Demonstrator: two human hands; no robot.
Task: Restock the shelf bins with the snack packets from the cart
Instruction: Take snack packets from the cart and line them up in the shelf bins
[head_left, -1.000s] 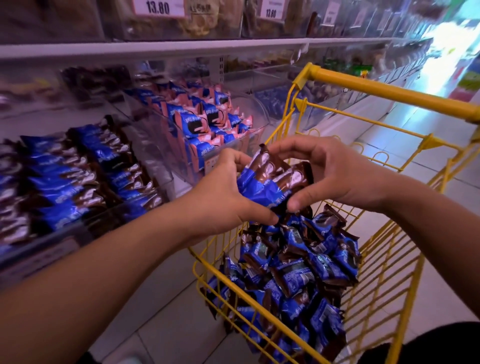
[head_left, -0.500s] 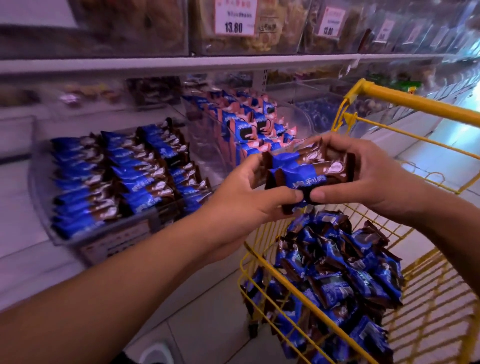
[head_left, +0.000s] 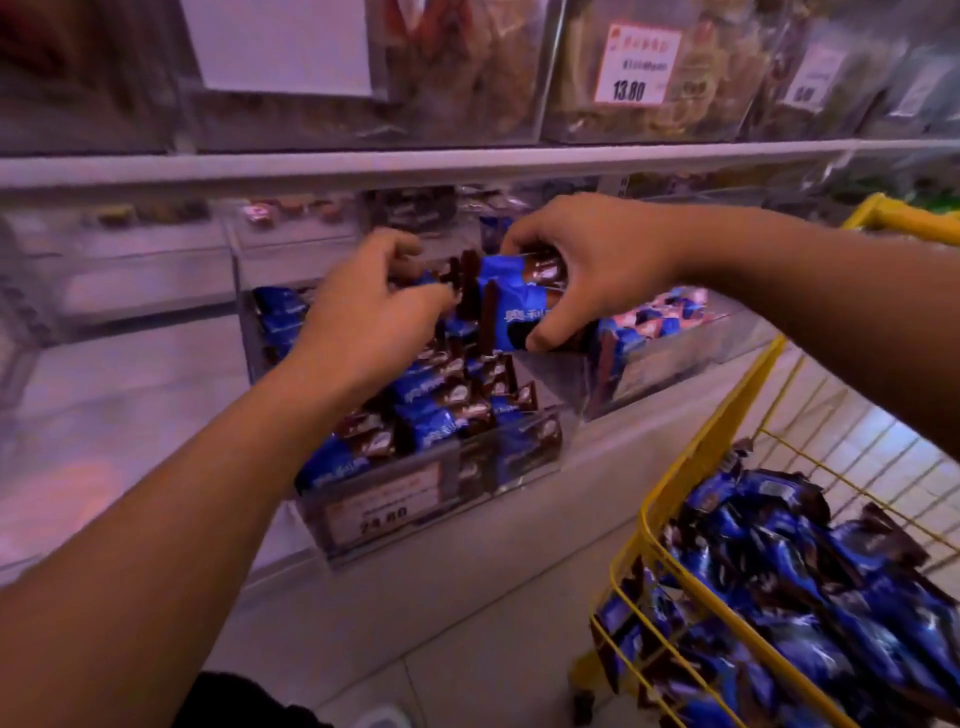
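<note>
Both my hands hold a bundle of blue-and-brown snack packets (head_left: 506, 306) above a clear shelf bin (head_left: 524, 462) that holds rows of the same packets. My left hand (head_left: 363, 312) grips the bundle's left side with curled fingers. My right hand (head_left: 582, 275) grips the right side, thumb under a blue packet. The yellow wire cart (head_left: 696, 467) stands at the lower right, with a heap of the same packets (head_left: 810, 582) inside it.
A neighbouring clear bin (head_left: 691, 353) with blue and pink packets sits to the right. An upper shelf edge (head_left: 415, 166) runs above my hands, with bagged goods and a price tag (head_left: 636, 62) reading 13.80. Tiled floor (head_left: 363, 623) lies below the shelf.
My hands have carried the packet bundle from above the cart leftward and forward to over the shelf bin. The view has swung left toward the shelf.
</note>
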